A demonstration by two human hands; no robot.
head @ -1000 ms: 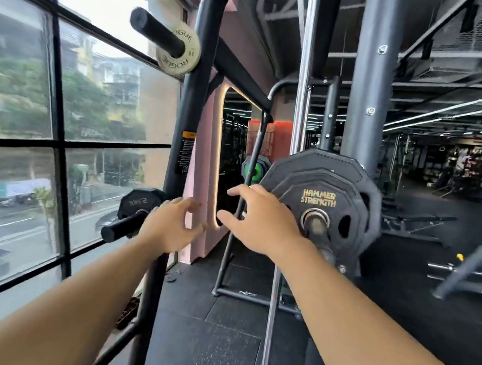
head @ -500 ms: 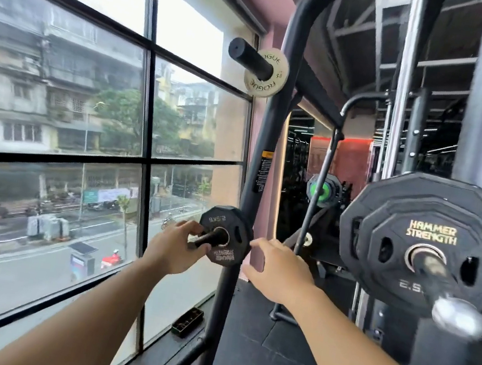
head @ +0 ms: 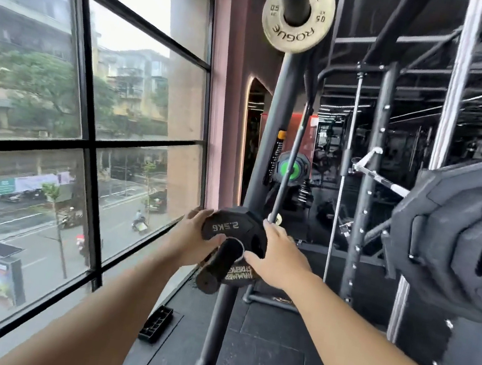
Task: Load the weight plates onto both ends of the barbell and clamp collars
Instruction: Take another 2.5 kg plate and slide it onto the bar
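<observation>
A small black plate marked 2.5KG (head: pixel 228 227) sits on a black storage peg (head: pixel 216 267) that juts from the rack upright. My left hand (head: pixel 193 241) grips the plate's left edge, thumb across its face. My right hand (head: pixel 277 258) grips its right edge, fingers curled round the rim. At the right edge, large black plates (head: pixel 456 242) are stacked on the barbell's end, whose sleeve is cut off by the frame. No collar is in view.
The black rack upright (head: pixel 266 142) rises behind the small plate. A pale Rogue 0.5 kg plate (head: pixel 297 15) hangs on an upper peg overhead. A large window (head: pixel 85 128) fills the left. A black box (head: pixel 156 323) lies on the floor by the sill.
The view has swung left and closer to the rack. Both hands left the loaded barbell end and have closed on the 2.5 kg plate on its peg.
</observation>
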